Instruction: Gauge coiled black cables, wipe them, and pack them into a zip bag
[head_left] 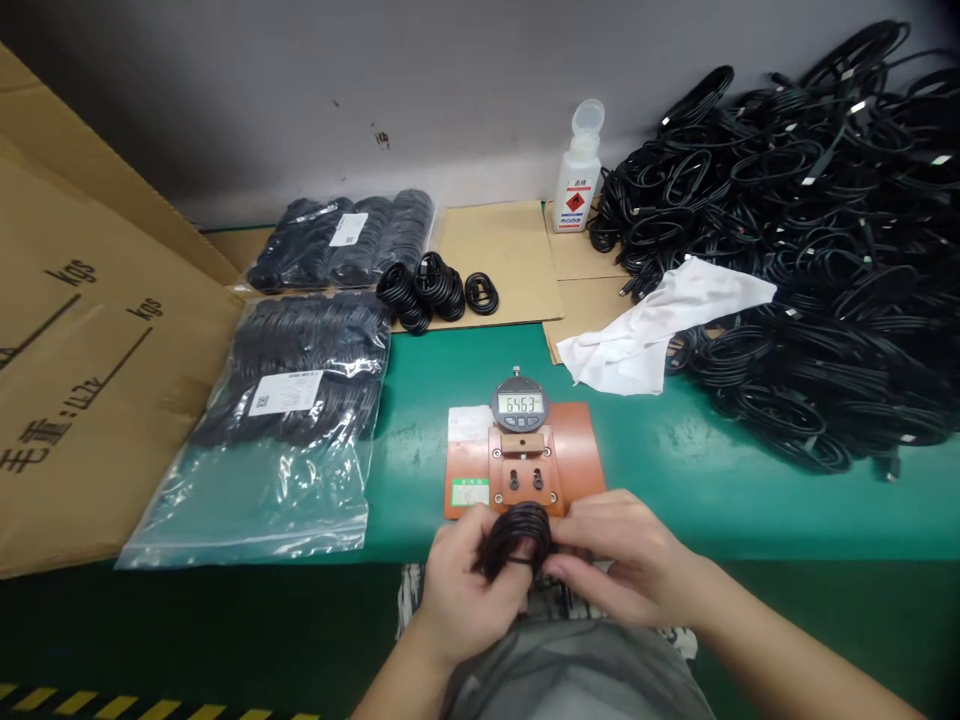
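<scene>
Both hands hold a coiled black cable (517, 535) at the table's near edge. My left hand (465, 590) grips the coil from the left, fingers wrapped through it. My right hand (622, 560) pinches the coil's right side. Just beyond them stands an orange fixture (581, 450) with a digital gauge (520, 404) whose display reads 6463.
A big heap of black cables (810, 280) fills the right side, with a white cloth (660, 325) on its edge. A white bottle (579, 170) stands at the back. Bagged cables (300, 390) and several loose coils (431, 285) lie left, beside a cardboard box (82, 350).
</scene>
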